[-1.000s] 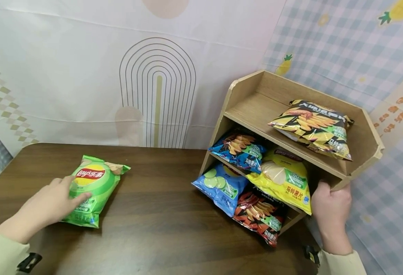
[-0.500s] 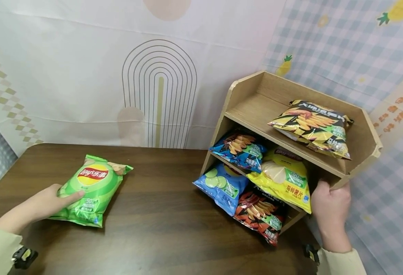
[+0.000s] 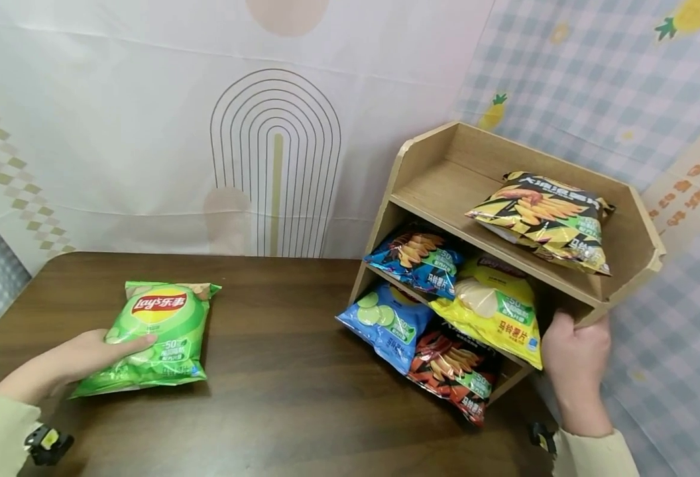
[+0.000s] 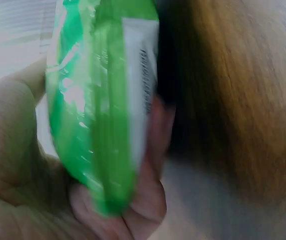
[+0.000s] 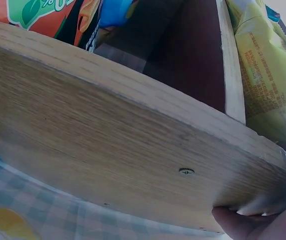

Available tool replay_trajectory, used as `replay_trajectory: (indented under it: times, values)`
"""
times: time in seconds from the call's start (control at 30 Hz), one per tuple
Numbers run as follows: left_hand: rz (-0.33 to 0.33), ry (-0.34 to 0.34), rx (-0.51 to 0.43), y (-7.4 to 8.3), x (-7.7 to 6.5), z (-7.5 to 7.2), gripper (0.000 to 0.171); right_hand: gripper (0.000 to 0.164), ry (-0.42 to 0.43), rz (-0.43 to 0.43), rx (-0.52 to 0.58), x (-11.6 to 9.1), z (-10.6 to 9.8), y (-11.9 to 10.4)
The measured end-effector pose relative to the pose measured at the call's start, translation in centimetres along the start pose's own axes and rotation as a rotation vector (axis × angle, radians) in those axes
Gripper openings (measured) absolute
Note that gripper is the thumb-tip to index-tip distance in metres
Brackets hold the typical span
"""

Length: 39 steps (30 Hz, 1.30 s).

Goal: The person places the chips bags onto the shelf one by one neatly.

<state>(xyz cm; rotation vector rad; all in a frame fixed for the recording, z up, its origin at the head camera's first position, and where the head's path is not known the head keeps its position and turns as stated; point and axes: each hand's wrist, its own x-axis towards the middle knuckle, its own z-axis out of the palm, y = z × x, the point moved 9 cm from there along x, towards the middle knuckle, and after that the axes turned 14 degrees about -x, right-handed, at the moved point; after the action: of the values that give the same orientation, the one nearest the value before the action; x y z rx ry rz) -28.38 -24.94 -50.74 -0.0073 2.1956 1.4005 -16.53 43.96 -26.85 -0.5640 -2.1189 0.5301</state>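
A green bag of chips [image 3: 165, 324] is at the left of the wooden table. My left hand [image 3: 96, 354] grips its left side, thumb across the front and fingers behind it. The left wrist view shows the bag [image 4: 100, 110] edge-on between thumb and fingers. At the right, my right hand [image 3: 577, 371] holds the near side panel of a small wooden shelf [image 3: 427, 185], just below its top board. In the right wrist view, a fingertip [image 5: 233, 220] lies against the outer face of that panel.
On the shelf's top lies a black-and-yellow chip bag [image 3: 543, 222]. A dark blue bag [image 3: 415, 258] and a yellow bag [image 3: 496, 311] fill the middle level. Below them, a light blue bag [image 3: 386, 324] and a red-and-black bag [image 3: 454, 374] stick out. Patterned cloth [image 3: 147, 132] hangs behind.
My left hand has moved from lying over the green bag to gripping its left side, fingers now beneath. The bag has turned and shifted slightly. The right hand and shelf stay put.
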Motion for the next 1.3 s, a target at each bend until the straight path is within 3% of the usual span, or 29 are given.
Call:
replay_trajectory:
  times: [0.23, 0.47, 0.7, 0.87, 1.03, 1.3]
  values:
    - [-0.07, -0.149, -0.323, -0.8, -0.4, 0.5, 0.068, 0.045, -0.005, 0.016, -0.001, 0.2, -0.1, -0.1]
    - [-0.072, -0.252, -0.521, -1.3, -0.3, 1.3, 0.054, 0.045, 0.005, -0.011, 0.01, 0.3, -0.1, -0.5]
    - [-0.061, -0.268, -0.55, -1.6, 0.0, 2.0, 0.05, 0.045, -0.009, -0.006, 0.001, 0.3, 0.2, -0.2]
    - [-0.025, -0.223, -0.554, -1.6, 0.4, 2.3, 0.049, 0.043, -0.005, -0.014, -0.017, 0.3, 0.2, -0.2]
    - [0.007, -0.154, -0.557, -1.1, 0.7, 2.4, 0.059, 0.045, 0.007, -0.032, -0.013, 0.4, 0.2, -0.3]
    - [0.064, -0.169, -0.671, -0.5, 0.9, 3.3, 0.07, 0.045, 0.001, -0.017, -0.016, 0.2, 0.2, -0.2]
